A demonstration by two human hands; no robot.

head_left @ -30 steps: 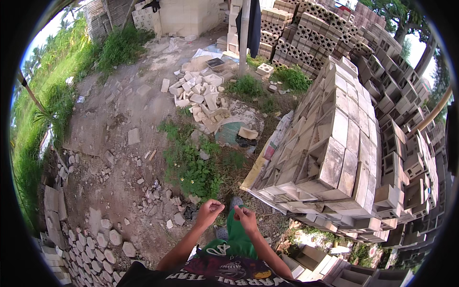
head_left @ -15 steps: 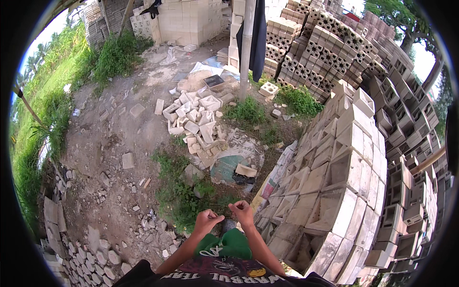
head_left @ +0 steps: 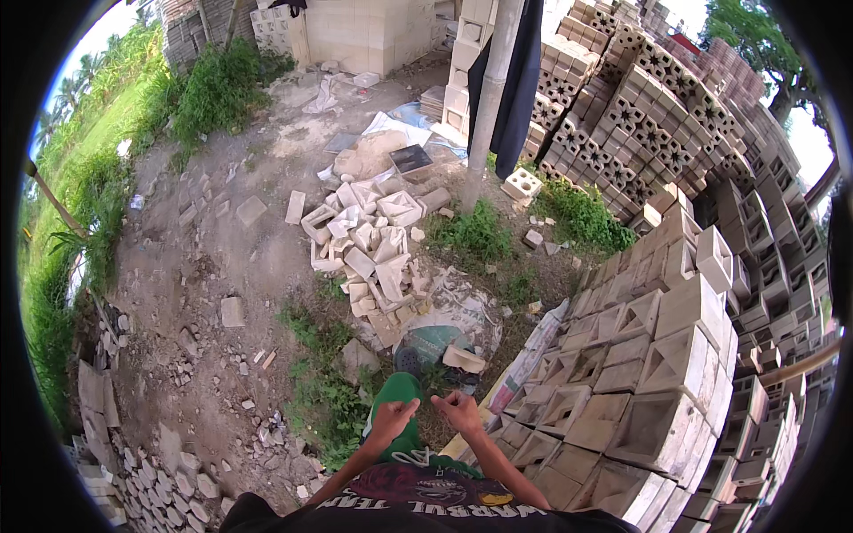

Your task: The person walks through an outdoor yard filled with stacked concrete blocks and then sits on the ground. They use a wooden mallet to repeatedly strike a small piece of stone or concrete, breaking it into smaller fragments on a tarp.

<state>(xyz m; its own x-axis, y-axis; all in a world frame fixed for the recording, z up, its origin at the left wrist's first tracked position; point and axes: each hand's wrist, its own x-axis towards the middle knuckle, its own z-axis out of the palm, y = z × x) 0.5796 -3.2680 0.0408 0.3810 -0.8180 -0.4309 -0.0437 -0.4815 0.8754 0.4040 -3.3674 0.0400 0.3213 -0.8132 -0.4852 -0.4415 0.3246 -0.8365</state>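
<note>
Our left hand (head_left: pixel 392 419) and right hand (head_left: pixel 458 411): apart, above green trousers (head_left: pixel 400 391), fingers half curled, thumbs angled inward; we cannot tell whether either pinches anything small. Ahead of right hand, pale broken block (head_left: pixel 464 359) at lower right edge of green-and-white sheet (head_left: pixel 471 308) on ground (head_left: pixel 204 266). Stack of hollow blocks (head_left: pixel 659 426) along ground's right side, near right hand. Rubble pile (head_left: pixel 362 259) farther ahead, beyond sheet.
</note>
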